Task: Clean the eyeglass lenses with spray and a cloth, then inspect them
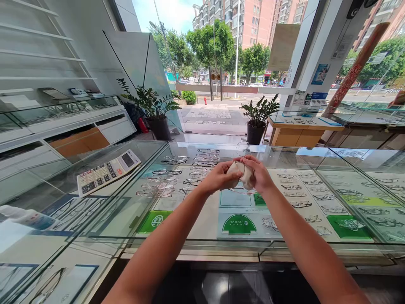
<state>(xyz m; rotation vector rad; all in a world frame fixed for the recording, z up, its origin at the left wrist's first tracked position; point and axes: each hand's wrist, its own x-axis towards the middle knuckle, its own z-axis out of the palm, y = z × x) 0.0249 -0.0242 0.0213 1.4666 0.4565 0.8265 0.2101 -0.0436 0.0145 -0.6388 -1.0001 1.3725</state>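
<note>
Over the glass-topped desk [202, 221], in the head view, the two hands are together near the middle, and they hold one pale, bunched cloth [248, 179]. A thin dark rim is seen at the top of this cloth; what it belongs to, I cannot tell exactly.

The desk is a display case, and inside it lie many eyeglasses [205, 163] in rows, on white boards. Among them are a half-round green card [238, 224] near the front and a square green card [349, 227] at the right. The calculator [109, 172] rests tilted on the glass at the left. Beyond the desk, a left dark pot [160, 128] and a right dark pot [255, 132] each contain a leafy plant.

The left hand [225, 176] comes with its forearm slanting up from the lower left, and its fingers are closed on the cloth, the thumb lying across the front. The right hand [255, 172] comes from the lower right; its fingers are bent over the top and the right side, also grasping the cloth.
</note>
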